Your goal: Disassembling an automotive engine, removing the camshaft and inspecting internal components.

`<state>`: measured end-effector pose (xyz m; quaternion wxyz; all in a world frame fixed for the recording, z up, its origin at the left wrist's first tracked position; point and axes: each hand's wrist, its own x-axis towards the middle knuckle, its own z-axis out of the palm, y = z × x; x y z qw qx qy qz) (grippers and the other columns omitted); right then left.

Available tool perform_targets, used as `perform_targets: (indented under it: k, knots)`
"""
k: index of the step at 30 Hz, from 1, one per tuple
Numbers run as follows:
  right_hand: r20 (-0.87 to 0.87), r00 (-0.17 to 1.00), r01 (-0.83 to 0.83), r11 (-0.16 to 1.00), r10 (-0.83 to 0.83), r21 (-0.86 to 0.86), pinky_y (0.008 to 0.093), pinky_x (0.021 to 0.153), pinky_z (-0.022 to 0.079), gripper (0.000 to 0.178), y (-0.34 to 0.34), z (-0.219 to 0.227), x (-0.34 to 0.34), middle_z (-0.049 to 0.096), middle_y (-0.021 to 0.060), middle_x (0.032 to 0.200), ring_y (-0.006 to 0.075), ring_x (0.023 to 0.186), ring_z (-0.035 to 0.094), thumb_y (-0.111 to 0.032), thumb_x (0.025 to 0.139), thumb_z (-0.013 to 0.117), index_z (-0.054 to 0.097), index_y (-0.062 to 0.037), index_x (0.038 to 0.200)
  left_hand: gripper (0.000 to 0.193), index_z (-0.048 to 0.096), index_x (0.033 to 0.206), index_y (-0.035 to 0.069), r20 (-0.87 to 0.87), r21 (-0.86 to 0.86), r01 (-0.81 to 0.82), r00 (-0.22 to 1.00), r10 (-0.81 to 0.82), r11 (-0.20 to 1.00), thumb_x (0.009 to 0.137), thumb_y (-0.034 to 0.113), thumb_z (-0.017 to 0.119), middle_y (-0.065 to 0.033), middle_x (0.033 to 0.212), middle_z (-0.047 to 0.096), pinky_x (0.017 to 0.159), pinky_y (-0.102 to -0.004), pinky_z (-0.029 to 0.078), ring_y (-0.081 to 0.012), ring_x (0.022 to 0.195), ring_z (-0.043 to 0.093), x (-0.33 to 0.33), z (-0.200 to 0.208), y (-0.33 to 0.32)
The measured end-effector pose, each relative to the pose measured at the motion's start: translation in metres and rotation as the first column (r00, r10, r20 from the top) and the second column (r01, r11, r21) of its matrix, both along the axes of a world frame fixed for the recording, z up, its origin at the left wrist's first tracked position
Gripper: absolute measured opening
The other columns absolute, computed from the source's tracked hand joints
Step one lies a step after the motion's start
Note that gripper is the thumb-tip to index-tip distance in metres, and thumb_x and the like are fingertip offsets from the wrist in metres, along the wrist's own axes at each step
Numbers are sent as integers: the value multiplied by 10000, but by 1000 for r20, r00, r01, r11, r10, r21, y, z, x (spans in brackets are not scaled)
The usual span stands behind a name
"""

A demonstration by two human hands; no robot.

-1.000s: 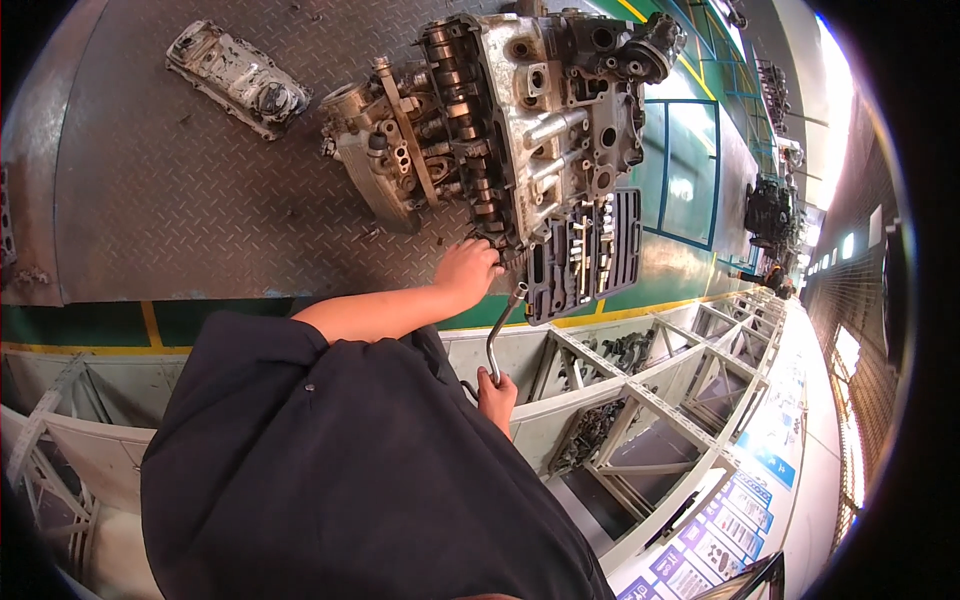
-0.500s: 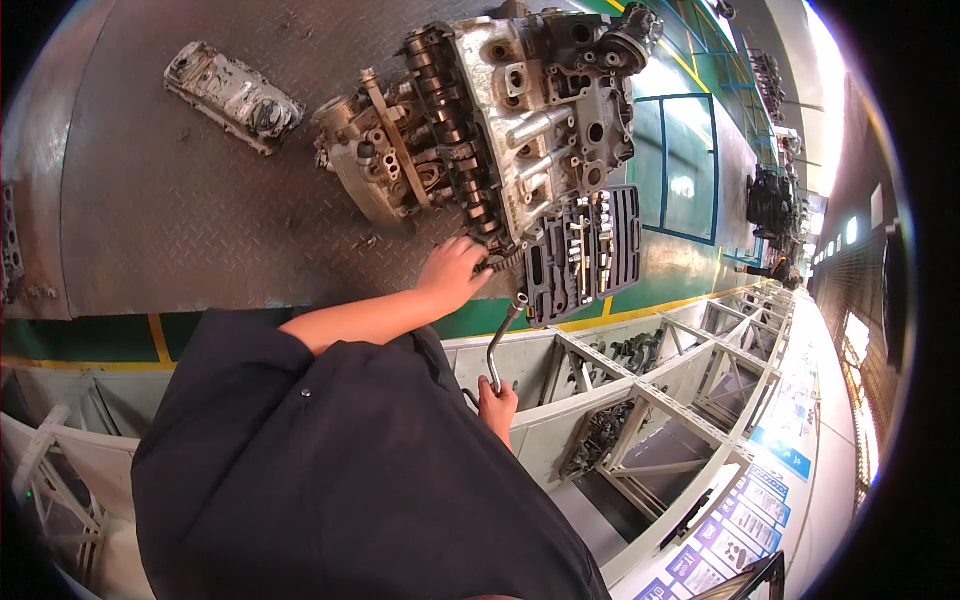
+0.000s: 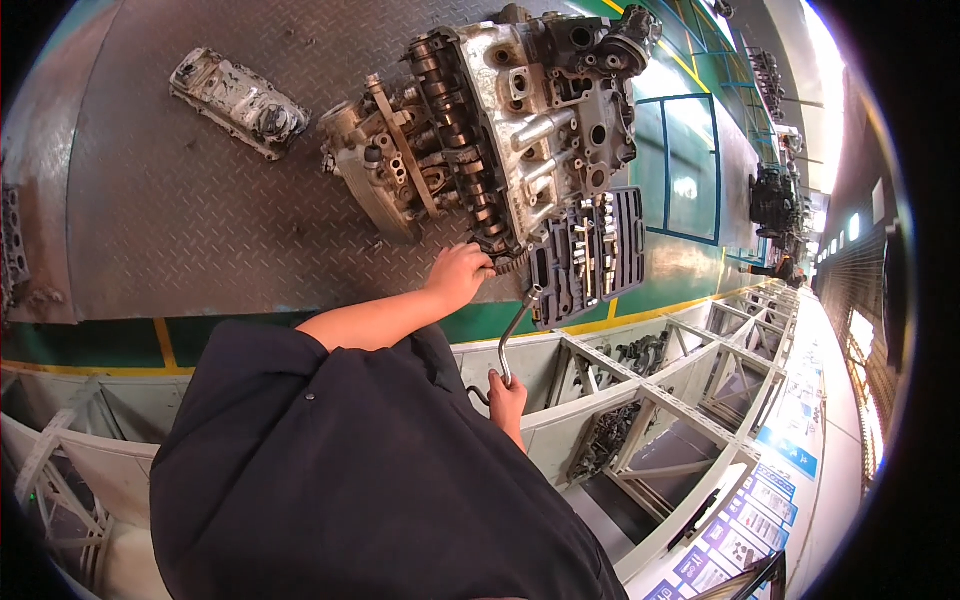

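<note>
Ideally, the right fingers (image 3: 514, 390) gripping the bent wrench (image 3: 524, 310) hold it off the engine (image 3: 535, 132); whether the left fingers (image 3: 478, 263) grip is unclear.

A pale, grimy ribbed cover (image 3: 240, 105) lies at the left on a dark, tread-patterned metal tabletop (image 3: 200, 230); another metal part (image 3: 14, 245) sits at the far left edge. Yellow lines (image 3: 165, 342) cross the green floor (image 3: 80, 342). On the near right, pale framework (image 3: 692, 412) holds dark metal parts (image 3: 605, 442), with purple-and-blue printed panels (image 3: 740, 548) beside it. Farther right stands a dark engine (image 3: 773, 205).
</note>
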<state>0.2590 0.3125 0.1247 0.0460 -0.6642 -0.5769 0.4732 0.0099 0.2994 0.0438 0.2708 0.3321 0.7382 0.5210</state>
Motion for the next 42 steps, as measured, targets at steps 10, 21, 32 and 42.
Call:
perform_targets:
  k: [10,21,32,42]
  knots:
    - [44,992,-122,991,120,59,250,429,285,325,-7,-11,10,460,-27,540,60,469,396,-197,856,704,484,-78,649,156,690,885,96,-4,-49,4,1000,-4,999,836,243,671,-55,893,593,847,-429,411,-274,959,547,2,8,3]
    - [67,996,-60,998,58,29,271,468,283,321,-20,-4,5,429,-41,573,57,538,355,-192,843,704,495,-50,645,270,631,1033,42,-321,46,190,932,-166,981,846,237,644,-84,972,583,888,-427,429,-283,1022,512,-6,-18,-4]
    - [77,997,19,999,-22,31,273,462,292,320,-25,-10,25,442,-39,575,59,536,364,-181,842,707,495,-48,642,379,574,1196,37,-326,184,94,945,-30,978,879,237,623,-133,1187,574,933,-438,427,-327,1052,531,10,20,-10]
    - [81,997,8,1000,-10,28,270,472,286,315,-23,1,15,426,-44,579,58,546,354,-181,839,695,488,-56,637,221,634,933,67,-292,229,289,931,-218,930,847,265,680,-74,912,571,843,-436,377,-284,959,520,-22,-25,-3]
